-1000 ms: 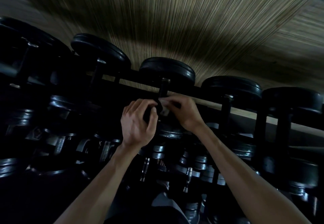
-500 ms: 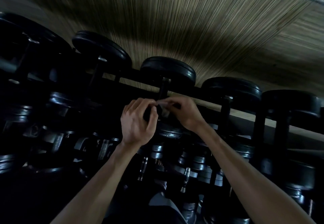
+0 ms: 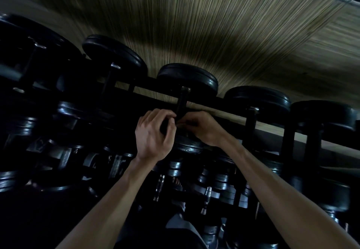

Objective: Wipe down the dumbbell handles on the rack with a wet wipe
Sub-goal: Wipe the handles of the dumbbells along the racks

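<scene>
The dumbbells (image 3: pixel 187 79) along the upper rail of the rack (image 3: pixel 218 108) were black with a dull sheen on their round heads, and the handle (image 3: pixel 182 102) of the middle one was black too, capped by a paler metal collar. Lower in the rack, smaller weights (image 3: pixel 175 169) showed grey-silver bands. The wall (image 3: pixel 194 24) behind was tan-olive with fine lengthwise streaks like wood grain, crossed by a broad dark shadow.
</scene>
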{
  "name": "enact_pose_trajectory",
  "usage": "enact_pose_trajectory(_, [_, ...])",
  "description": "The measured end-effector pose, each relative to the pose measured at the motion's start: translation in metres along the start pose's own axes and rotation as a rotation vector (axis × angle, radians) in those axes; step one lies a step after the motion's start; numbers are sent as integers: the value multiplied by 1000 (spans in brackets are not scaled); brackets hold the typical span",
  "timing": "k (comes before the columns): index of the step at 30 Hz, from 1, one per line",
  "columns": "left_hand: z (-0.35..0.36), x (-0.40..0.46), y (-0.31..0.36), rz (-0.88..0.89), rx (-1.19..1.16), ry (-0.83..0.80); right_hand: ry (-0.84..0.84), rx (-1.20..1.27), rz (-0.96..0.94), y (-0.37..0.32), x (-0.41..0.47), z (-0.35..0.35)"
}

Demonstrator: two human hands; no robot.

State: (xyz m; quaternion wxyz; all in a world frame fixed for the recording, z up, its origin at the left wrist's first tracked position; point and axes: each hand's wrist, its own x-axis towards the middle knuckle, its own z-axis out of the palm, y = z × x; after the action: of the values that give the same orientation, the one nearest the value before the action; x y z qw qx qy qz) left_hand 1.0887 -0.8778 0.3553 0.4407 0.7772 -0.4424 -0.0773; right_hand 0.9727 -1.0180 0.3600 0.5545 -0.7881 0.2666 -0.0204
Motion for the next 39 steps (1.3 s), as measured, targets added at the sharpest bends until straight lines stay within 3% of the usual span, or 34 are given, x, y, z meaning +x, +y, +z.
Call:
enact_pose_trajectory(3, [0,0,0,-4,4,5,263,-10,-85,-13,12,-7])
enact_pose_trajectory(6, [0,1,0,7,2,7,441,-236,-170,-17,26,-11])
enact_pose_trajectory(9, [1,-2,-1,-29,-9,27,350,-344,-201,-12,31,-6])
enact_pose_trajectory(15, [4,-10,-7,-109,-62,85,-64,-199,-65,-1,3,0])
enact_pose_trajectory(17, [4,-10,-8,-109,-56,78,52,-96,-64,-9,4,0])
enact_pose_trajectory(19, [4,-10,-9,-102,-60,72,300,-10,-125,-19,11,-5])
enact_pose_trajectory(22, [3,-10,-9,-103,-68,70,508,-305,-239,-21,26,-10])
enact_pose_trajectory(25, [2,-11,-7,-120,-73,61,406,-458,-264,-12,26,0])
enact_pose_trajectory(28, [1,-12,-6,-138,-81,70,142,-392,-258,-6,12,-1])
enact_pose_trajectory(31, [2,-13,-7,-144,-87,80,-82,-255,-105,-4,2,-1])
enact_pose_trajectory(33, [1,-13,-8,-143,-88,67,25,-161,-110,-11,5,-2])
enact_pose_trajectory(35, [0,-13,-8,-134,-89,50,250,-117,-186,-19,14,-5])
enact_pose_trajectory(37, [-2,-13,-8,-120,-87,35,410,-260,-231,-22,27,-9])
enact_pose_trajectory(39, [-4,-15,-11,-101,-96,13,404,-445,-212,-19,34,-6])
